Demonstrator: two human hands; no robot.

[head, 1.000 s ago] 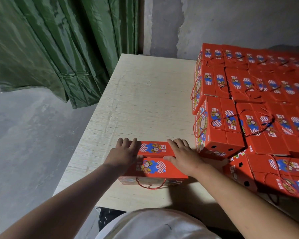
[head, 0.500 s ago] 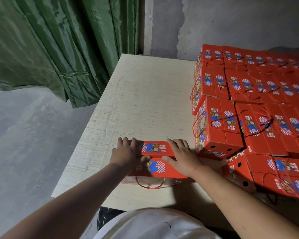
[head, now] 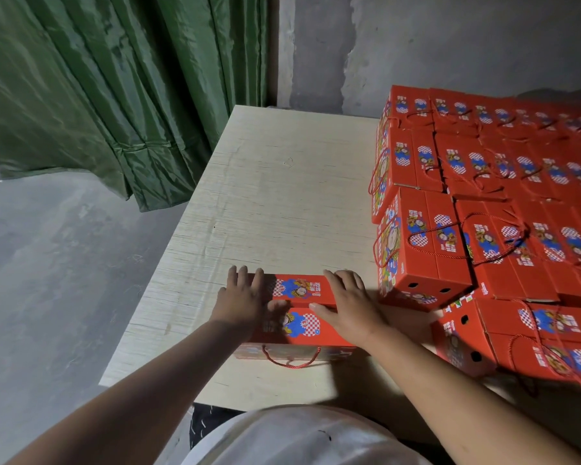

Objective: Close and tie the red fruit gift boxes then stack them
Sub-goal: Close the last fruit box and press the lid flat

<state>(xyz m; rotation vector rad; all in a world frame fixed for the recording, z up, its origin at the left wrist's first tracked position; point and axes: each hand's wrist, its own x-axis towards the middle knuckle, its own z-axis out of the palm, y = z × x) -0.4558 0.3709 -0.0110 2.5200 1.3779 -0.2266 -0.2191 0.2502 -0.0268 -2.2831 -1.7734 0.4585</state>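
Head view: box (head: 297,312) near the tabletop's (head: 275,196) front edge. Left hand (head: 240,302) and right hand (head: 348,305), fingers straight and flat, press its two top flaps down, apparently to keep them closed for tying. Stack (head: 483,203) fills the right side.
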